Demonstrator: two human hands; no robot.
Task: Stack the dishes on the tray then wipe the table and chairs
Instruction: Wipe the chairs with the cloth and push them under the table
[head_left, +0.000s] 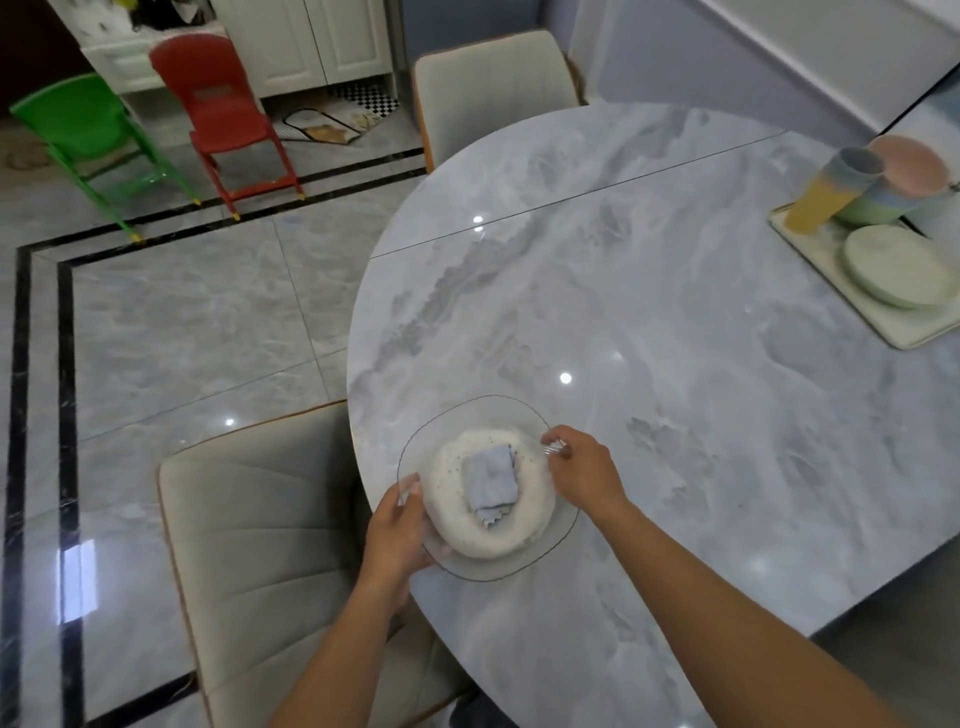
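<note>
Arms: both forearms reach in from the bottom edge and meet at the glass bowl (563, 519).
Left hand (397, 525): grips the bowl's near-left rim, thumb on top and fingers curled beneath it.
Right hand (576, 467): pinches the bowl's far-right rim between thumb and fingertips, with the other fingers bent.
Glass bowl: clear, wide and roughly round, so it has no long axis. It sits at the rounded near end of the marble table (649, 338), and its left part overhangs the table edge.
Folded cloth (491, 480): blue-grey, lying in the middle of the bowl on a white speckled mass. Whether that mass is foam or part of the bowl cannot be told. The cloth's longer side runs away from the person.
Tray (826, 254): well apart from the bowl, to its far right, and already holding stacked cups (826, 192), nested bowls (893, 182) and plates (898, 265).
Deciding relation: the cloth lies between the two hands. The right hand is on the tray's side of the bowl and, by my judgement, is better placed to take the cloth.
Padded chair (260, 519): just left of the bowl, below the left hand.
Writing: no brand, label or lettering can be read anywhere.
</note>
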